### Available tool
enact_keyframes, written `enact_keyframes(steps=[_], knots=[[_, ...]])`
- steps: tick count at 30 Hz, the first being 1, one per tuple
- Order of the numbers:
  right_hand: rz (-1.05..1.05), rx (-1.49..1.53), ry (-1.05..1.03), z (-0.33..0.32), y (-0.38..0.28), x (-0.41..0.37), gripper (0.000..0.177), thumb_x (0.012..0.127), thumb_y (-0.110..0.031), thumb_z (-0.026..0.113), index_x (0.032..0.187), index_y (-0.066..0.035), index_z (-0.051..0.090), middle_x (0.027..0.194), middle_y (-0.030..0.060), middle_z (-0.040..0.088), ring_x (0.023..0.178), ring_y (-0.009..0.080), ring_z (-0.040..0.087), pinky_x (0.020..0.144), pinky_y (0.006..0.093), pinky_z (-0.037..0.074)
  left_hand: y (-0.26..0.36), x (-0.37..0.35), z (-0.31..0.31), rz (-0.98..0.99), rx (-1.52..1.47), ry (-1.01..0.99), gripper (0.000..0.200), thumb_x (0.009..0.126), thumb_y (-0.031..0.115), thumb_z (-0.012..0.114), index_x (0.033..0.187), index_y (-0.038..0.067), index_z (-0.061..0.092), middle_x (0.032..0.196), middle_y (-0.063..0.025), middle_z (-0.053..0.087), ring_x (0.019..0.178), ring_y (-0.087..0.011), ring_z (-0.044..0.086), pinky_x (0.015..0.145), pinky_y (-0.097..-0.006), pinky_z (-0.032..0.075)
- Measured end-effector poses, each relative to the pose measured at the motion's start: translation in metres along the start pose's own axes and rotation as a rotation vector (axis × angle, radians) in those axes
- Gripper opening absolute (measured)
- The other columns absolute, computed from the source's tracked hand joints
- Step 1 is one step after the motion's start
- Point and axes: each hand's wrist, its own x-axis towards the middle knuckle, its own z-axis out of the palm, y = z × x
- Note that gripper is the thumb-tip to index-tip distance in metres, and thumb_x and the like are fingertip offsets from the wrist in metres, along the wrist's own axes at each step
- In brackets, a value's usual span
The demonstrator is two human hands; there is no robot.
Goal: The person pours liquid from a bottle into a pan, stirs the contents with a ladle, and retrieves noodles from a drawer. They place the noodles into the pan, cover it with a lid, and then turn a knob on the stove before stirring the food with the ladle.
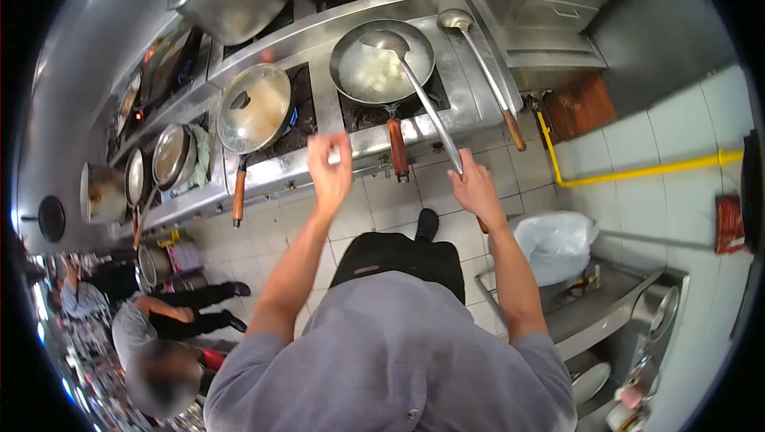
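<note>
My right hand [476,186] is wrapped round the long handle of a steel ladle [430,109]. The ladle's bowl lies over an open frying pan [347,73] that holds pale, steaming food on the stove. That pan's wooden handle [398,145] points toward me, and neither hand touches it. My left hand [331,169] is raised in front of the stove edge, thumb and fingertips brought together; whether something small is between them is hidden. To its left stands a pan under a glass lid [259,105], with blue flame showing beside it.
A second ladle [488,69] rests right of the open pan. Large pots [231,1] stand at the back. More pans [171,157] line the stove's left. A yellow pipe [645,173] and a bagged bin [554,245] are at right. Other people [131,328] are at lower left.
</note>
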Motion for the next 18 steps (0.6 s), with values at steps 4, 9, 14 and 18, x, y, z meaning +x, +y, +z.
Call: enact_keyframes(steps=[4,9,14,18], knots=[[0.087,0.139,0.161,0.035,0.0,-0.043,0.03,0.089,-0.015,0.06,0.11,-0.004,0.042,0.076,0.0252,0.062,0.077,0.0498,0.059,0.066,0.0573,0.044,-0.065,-0.13,-0.012,-0.235,-0.034,-0.267,0.009,0.082,0.011,0.071,0.085,0.003,0.068,0.077,-0.0112,0.066,0.069,-0.0197,0.06,0.067,-0.0324,0.048],[0.226,0.381,0.393,0.123,0.006,-0.14,0.027,0.09,-0.014,0.061,0.109,-0.003,0.045,0.078,0.0252,0.06,0.076,0.0482,0.059,0.063,0.05,0.045,-0.089,-0.182,-0.023,-0.58,-0.069,-0.683,0.025,0.086,0.024,0.068,0.087,-0.001,0.067,0.073,-0.0065,0.064,0.071,-0.0121,0.058,0.066,-0.0292,0.047],[0.541,0.576,0.457,0.218,0.006,-0.245,0.023,0.088,-0.016,0.064,0.099,-0.002,0.048,0.063,0.0142,0.05,0.059,0.0298,0.055,0.058,0.0421,0.044,-0.19,-0.202,0.038,-0.755,-0.132,-0.741,0.036,0.082,0.027,0.072,0.104,0.001,0.061,0.084,-0.0053,0.063,0.075,-0.0154,0.056,0.069,-0.0302,0.047],[0.613,0.596,0.472,0.303,0.03,-0.32,0.018,0.089,-0.012,0.062,0.096,-0.004,0.047,0.059,0.0057,0.045,0.051,0.0185,0.051,0.049,0.0362,0.042,-0.208,-0.175,0.089,-1.086,-0.289,-0.701,0.047,0.074,0.037,0.077,0.104,0.006,0.058,0.085,-0.0052,0.054,0.069,-0.0188,0.051,0.063,-0.0363,0.045]])
